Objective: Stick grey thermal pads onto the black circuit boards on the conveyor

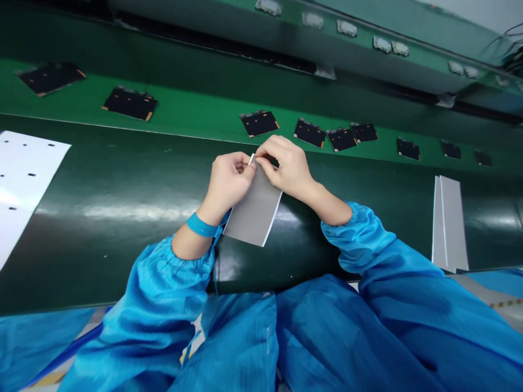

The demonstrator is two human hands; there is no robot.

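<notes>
Both hands meet at the far end of a grey rectangular sheet with white edges [255, 209], tilted above the dark green bench. My left hand [231, 182] pinches its upper left corner between thumb and fingers. At the top edge, my right hand [288, 166] has thumb and index finger pressed together on the sheet's upper corner. What lies exactly between the right fingertips is too small to make out. A blue wrist strap [203, 225] with a cord circles my left wrist.
Several black flat panels with orange corners [129, 103] lie along a bright green strip [196, 117] beyond the bench [122, 250]. A white sheet with black marks [24, 185] lies at left; grey strips [451, 223] lie at right. Small clear parts [347, 28] sit on an upper ledge.
</notes>
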